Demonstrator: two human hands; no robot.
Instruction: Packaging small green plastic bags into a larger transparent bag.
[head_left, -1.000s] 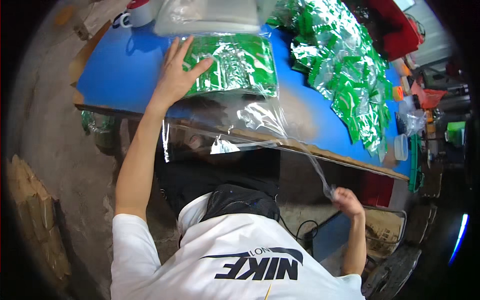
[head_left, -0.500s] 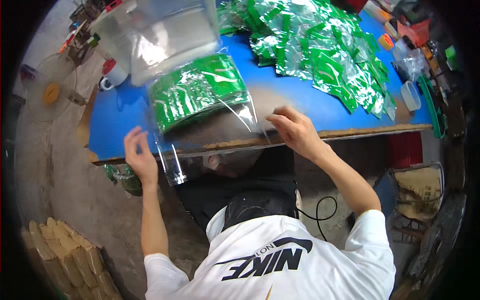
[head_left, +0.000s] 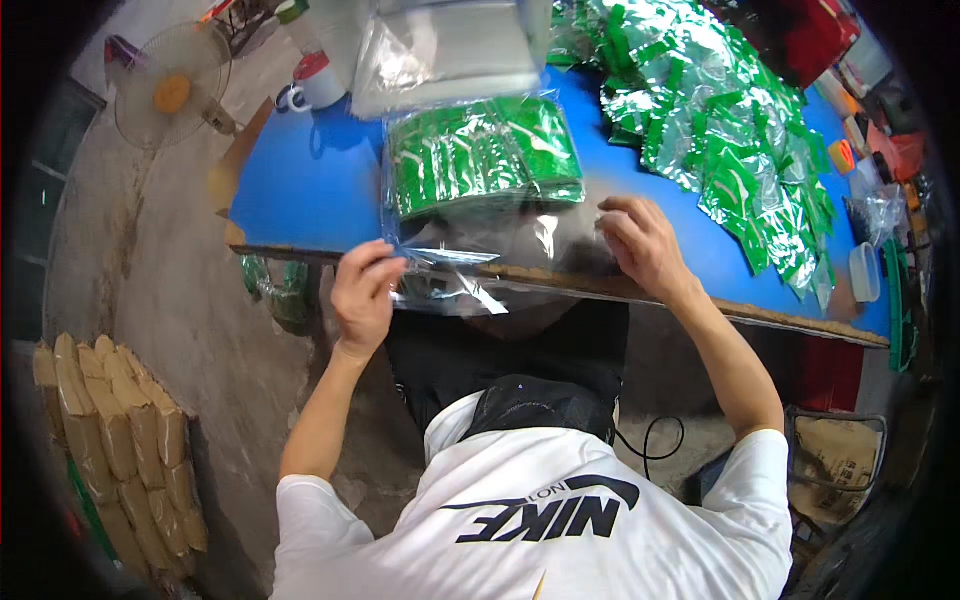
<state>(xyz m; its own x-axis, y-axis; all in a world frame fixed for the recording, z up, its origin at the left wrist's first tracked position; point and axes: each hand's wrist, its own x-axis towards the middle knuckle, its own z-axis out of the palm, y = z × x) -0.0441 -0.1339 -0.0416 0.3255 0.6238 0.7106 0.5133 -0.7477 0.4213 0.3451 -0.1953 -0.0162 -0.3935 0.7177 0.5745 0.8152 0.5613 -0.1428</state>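
Note:
A clear plastic bag (head_left: 462, 258) lies at the table's front edge, with a stack of shiny green packets (head_left: 470, 165) inside its far part. Its loose near end hangs over the edge, creased and catching the light. My left hand (head_left: 362, 298) is closed on the near left corner of this bag, thumb and fingers together. Just beyond the bag's right side is my right hand (head_left: 645, 245), its fingers curled together; whether they pinch any film cannot be made out.
Behind the stack lie clear empty bags (head_left: 450, 60). A heap of green packets (head_left: 720, 130) covers the blue table's (head_left: 290, 190) right side. A white mug (head_left: 315, 85) stands at the far left, a clear tub (head_left: 864, 272) at the right edge. A fan (head_left: 172, 93) stands beyond.
My left hand has come from beside the bag to its near left corner and closed there. The hanging end has been raised and creased. My right hand stays beside the bag; the whole view has shifted.

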